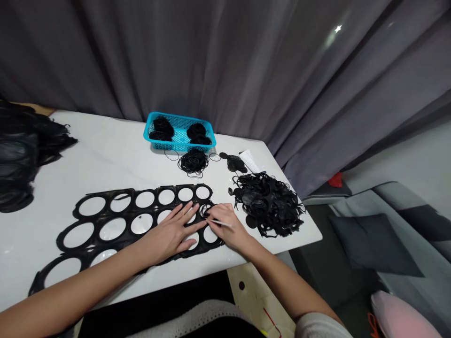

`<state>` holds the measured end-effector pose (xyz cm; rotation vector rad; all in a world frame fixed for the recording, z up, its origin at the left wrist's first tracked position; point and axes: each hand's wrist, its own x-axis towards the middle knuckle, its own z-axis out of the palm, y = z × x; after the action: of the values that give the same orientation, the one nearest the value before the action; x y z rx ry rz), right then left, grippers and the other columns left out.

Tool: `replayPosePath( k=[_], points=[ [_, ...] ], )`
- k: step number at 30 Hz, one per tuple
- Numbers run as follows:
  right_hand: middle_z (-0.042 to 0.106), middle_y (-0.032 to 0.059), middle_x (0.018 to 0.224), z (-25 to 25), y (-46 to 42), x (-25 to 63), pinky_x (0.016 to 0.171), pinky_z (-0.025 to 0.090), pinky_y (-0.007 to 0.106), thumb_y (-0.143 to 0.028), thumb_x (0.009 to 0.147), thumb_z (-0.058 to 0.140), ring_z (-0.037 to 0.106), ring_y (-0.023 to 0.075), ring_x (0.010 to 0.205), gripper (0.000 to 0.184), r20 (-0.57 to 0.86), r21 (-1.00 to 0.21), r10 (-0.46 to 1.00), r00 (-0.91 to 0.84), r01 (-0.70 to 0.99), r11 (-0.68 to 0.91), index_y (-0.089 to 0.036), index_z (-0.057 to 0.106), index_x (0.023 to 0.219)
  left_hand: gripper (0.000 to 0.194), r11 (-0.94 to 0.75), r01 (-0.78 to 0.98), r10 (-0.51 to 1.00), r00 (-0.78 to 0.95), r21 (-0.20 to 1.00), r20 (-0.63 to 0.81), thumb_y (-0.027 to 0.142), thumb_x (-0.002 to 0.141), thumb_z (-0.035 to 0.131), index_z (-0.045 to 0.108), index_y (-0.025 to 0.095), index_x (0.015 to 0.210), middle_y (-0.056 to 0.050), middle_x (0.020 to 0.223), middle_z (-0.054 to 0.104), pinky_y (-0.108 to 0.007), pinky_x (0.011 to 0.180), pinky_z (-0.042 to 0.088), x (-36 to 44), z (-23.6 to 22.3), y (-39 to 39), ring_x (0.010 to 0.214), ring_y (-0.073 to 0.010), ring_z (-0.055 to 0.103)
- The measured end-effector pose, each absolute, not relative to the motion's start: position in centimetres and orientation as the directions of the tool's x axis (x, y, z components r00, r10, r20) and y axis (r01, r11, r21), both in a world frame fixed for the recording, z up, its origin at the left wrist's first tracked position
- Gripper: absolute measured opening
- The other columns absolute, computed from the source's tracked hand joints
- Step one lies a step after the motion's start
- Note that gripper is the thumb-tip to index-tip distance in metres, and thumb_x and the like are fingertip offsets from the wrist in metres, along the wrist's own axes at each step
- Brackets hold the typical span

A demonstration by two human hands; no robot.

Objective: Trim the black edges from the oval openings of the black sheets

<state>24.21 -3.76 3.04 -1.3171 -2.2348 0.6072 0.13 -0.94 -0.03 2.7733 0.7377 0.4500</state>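
A black, rubbery-looking sheet [102, 218] with rows of large round holes lies flat on the white table. My left hand [176, 231] rests on its right part, fingers spread and pressing down. Beside it, my right hand [227, 227] pinches a thin pale stick [221, 222], its tip pointing left. The fingertips of my right hand touch a thin black ring [204, 210] at the sheet's right end. Whether that ring is still joined to the sheet is hidden by the fingers.
A blue basket [181, 145] at the back holds bundles of thin black rings, with a loose ring bundle [193, 162] before it. Black discs [237, 164], a white paper strip [249, 160] and a scrap heap [271, 202] sit rightward. Stacked black sheets [21, 155] lie left.
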Motion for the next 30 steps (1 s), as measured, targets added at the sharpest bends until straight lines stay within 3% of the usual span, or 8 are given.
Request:
replayPosePath(
  k=[4, 8, 12, 17, 20, 23, 26, 30],
  points=[
    [0.068, 0.0102, 0.113, 3.3, -2.2, 24.7, 0.098, 0.031, 0.045, -0.008, 0.082, 0.062, 0.054, 0.0267, 0.111, 0.024, 0.219, -0.332, 0.828, -0.516, 0.759, 0.561, -0.021, 0.059, 0.101, 0.053, -0.843, 0.447, 0.519, 0.821, 0.298, 0.238, 0.04, 0.098, 0.059, 0.048, 0.037, 0.15, -0.006, 0.168, 0.021, -0.054, 0.121, 0.029, 0.1, -0.1, -0.9, 0.152, -0.0344, 0.027],
    [0.067, 0.01, 0.103, 4.7, 2.0, 26.8, 0.098, 0.028, 0.047, -0.008, 0.084, 0.056, 0.052, 0.0279, 0.106, 0.016, 0.419, -0.278, 0.896, -0.145, 0.92, 0.278, -0.021, 0.057, 0.093, 0.052, -0.851, 0.453, 0.513, 0.823, 0.264, 0.242, 0.041, 0.099, 0.058, 0.047, 0.037, 0.15, -0.007, 0.168, 0.023, -0.054, 0.12, 0.03, 0.0, 0.0, -0.9, 0.151, -0.0355, 0.028],
    [0.062, 0.0045, 0.082, 6.5, 4.6, 28.2, 0.091, 0.035, 0.041, -0.021, 0.09, 0.053, 0.054, 0.0248, 0.093, 0.015, 0.474, -0.512, 0.871, 0.13, 0.845, 0.153, -0.022, 0.051, 0.076, 0.052, -0.851, 0.46, 0.513, 0.829, 0.251, 0.221, 0.042, 0.099, 0.057, 0.047, 0.037, 0.15, -0.009, 0.167, 0.024, -0.056, 0.118, 0.032, -0.2, 0.1, -1.0, 0.151, -0.0378, 0.028],
    [0.047, -0.005, 0.061, 7.5, 3.3, 27.2, 0.06, 0.035, 0.027, -0.037, 0.077, 0.071, 0.045, 0.0141, 0.061, 0.032, 0.033, -0.964, 0.999, 0.028, 0.264, 0.025, -0.023, 0.045, 0.065, 0.052, -0.742, 0.475, 0.61, 0.772, 0.474, 0.181, 0.049, 0.102, 0.05, 0.044, 0.032, 0.151, -0.012, 0.165, 0.031, -0.054, 0.117, 0.036, 0.1, 2.1, -0.3, 0.15, -0.0346, 0.033],
    [0.053, -0.0046, 0.061, 7.6, 1.5, 25.6, 0.054, 0.034, 0.023, -0.038, 0.069, 0.08, 0.046, 0.0113, 0.059, 0.037, -0.124, -0.992, 0.981, -0.147, 0.016, -0.123, -0.021, 0.048, 0.064, 0.063, -0.516, 0.434, 0.763, 0.625, 0.739, 0.166, 0.052, 0.098, 0.055, 0.036, 0.026, 0.152, -0.015, 0.16, 0.039, -0.048, 0.113, 0.043, 1.2, 4.5, 0.7, 0.145, -0.0303, 0.043],
    [0.057, -0.0036, 0.063, 7.8, -0.1, 24.2, 0.05, 0.034, 0.022, -0.04, 0.067, 0.085, 0.047, 0.0095, 0.056, 0.039, -0.168, -0.981, 0.96, -0.223, -0.057, -0.185, -0.02, 0.051, 0.065, 0.073, -0.3, 0.248, 0.733, 0.678, 0.921, 0.057, 0.046, 0.094, 0.062, 0.025, 0.028, 0.154, -0.013, 0.15, 0.051, -0.043, 0.106, 0.049, 2.5, 6.4, 1.7, 0.137, -0.0268, 0.052],
    [0.054, -0.0057, 0.059, 8.0, -1.2, 23.7, 0.044, 0.033, 0.021, -0.041, 0.065, 0.088, 0.043, 0.0076, 0.049, 0.042, -0.185, -0.975, 0.952, -0.244, -0.074, -0.208, -0.02, 0.052, 0.066, 0.072, -0.058, 0.071, 0.674, 0.739, 0.996, -0.013, 0.034, 0.088, 0.067, 0.032, 0.03, 0.151, -0.004, 0.117, 0.066, -0.036, 0.092, 0.053, 3.2, 6.9, 2.3, 0.109, -0.0205, 0.066],
    [0.05, -0.0076, 0.058, 8.3, -2.3, 24.2, 0.041, 0.031, 0.019, -0.039, 0.062, 0.092, 0.04, 0.0053, 0.046, 0.047, -0.218, -0.945, 0.937, -0.273, -0.18, -0.272, -0.02, 0.05, 0.066, 0.067, 0.097, -0.055, 0.688, 0.725, 0.994, -0.027, 0.029, 0.083, 0.073, 0.046, 0.03, 0.144, 0.002, 0.091, 0.061, -0.032, 0.084, 0.05, 3.1, 6.3, 2.3, 0.089, -0.0169, 0.067]
  ],
)
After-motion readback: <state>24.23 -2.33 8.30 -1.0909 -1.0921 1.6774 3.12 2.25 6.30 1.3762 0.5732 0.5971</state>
